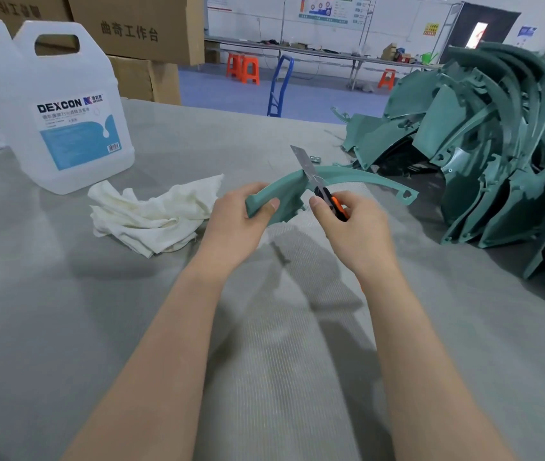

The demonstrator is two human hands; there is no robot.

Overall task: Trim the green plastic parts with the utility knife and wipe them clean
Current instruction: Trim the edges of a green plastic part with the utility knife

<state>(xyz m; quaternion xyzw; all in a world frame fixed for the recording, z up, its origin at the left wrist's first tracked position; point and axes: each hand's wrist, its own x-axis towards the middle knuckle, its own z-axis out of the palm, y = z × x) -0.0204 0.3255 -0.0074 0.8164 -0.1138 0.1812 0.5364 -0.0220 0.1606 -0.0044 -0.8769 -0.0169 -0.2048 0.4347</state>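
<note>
My left hand (236,221) grips the thick end of a curved green plastic part (284,191), held just above the grey table; its thin arc reaches right to a small tab. My right hand (350,224) holds an orange and black utility knife (322,191). The long steel blade points up and away and lies against the part's upper edge near its middle. A thin white shaving clings where blade and part meet. A crumpled white cloth (154,214) lies on the table left of my left hand.
A big pile of green plastic parts (483,154) fills the right side of the grey table (131,311). A clear DEXCON jug (68,108) stands at the back left, cardboard boxes (138,24) behind it. Beyond the table's far edge are a blue floor and orange stools.
</note>
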